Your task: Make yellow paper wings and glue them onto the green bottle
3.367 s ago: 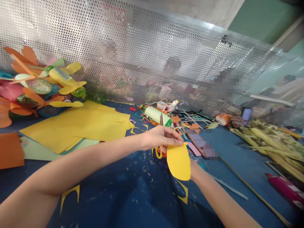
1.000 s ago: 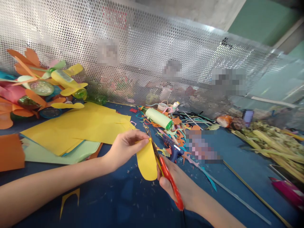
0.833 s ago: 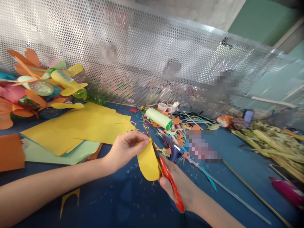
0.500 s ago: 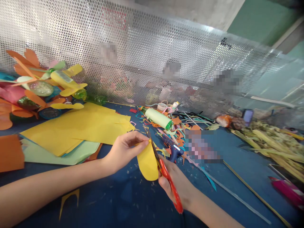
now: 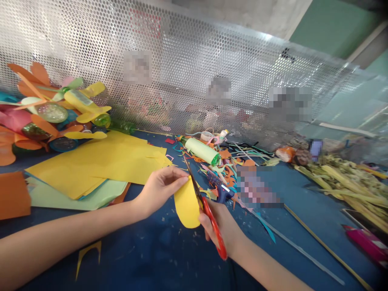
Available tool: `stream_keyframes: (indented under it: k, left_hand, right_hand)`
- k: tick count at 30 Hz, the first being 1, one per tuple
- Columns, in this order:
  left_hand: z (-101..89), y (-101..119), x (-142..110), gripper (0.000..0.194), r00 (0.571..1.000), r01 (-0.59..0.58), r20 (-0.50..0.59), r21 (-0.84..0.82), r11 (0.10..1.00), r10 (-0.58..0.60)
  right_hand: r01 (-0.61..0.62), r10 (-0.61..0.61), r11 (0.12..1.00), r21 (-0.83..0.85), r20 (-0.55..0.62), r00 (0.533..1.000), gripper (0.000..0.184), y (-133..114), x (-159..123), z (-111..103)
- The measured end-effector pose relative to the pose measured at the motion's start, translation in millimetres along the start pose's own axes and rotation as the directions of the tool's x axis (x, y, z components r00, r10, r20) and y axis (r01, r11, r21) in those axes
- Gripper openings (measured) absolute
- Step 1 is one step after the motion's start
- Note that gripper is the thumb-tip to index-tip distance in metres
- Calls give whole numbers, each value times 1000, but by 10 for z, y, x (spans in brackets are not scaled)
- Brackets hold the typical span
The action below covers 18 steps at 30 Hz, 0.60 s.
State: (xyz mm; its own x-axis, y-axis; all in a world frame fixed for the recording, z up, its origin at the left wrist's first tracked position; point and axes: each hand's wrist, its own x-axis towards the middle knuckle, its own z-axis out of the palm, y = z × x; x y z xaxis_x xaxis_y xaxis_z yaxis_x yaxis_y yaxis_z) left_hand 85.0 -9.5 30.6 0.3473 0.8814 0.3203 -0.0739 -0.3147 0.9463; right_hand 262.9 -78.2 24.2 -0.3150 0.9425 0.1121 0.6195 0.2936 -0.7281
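Observation:
A petal-shaped piece of yellow paper (image 5: 186,205) hangs with its rounded end down. My left hand (image 5: 160,188) pinches its narrow top between thumb and fingers. My right hand (image 5: 222,224) is closed around red-handled scissors (image 5: 214,222), whose dark blades point up and lie along the paper's right edge. How far the blades are parted is hard to make out. Some of my right fingers are hidden behind the handles and the paper.
Yellow sheets (image 5: 121,157) lie over a pale green sheet (image 5: 91,198) at left. Paper-flower bottles (image 5: 85,103) are heaped behind. A wrapped green bottle (image 5: 201,150), a blue glue gun (image 5: 224,192) and scraps lie centre-right. A perforated metal screen (image 5: 182,76) borders the table; husks (image 5: 342,180) lie right.
My right hand and the scissors have shifted slightly up and to the left. The yellow piece and my left hand have moved a little the same way.

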Motion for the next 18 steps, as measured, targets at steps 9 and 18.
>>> stream_keyframes:
  k: [9,18]
  left_hand:
    - [-44,-111,75,15,998,66,24,-62,996,-64]
    - [-61,-131,116,12,995,79,60,-51,996,-76]
  right_hand:
    - [-207,209,978,27,-77,975,19,258,142,33]
    - [-125,13,903,-411,-263,965,26,278,129,69]
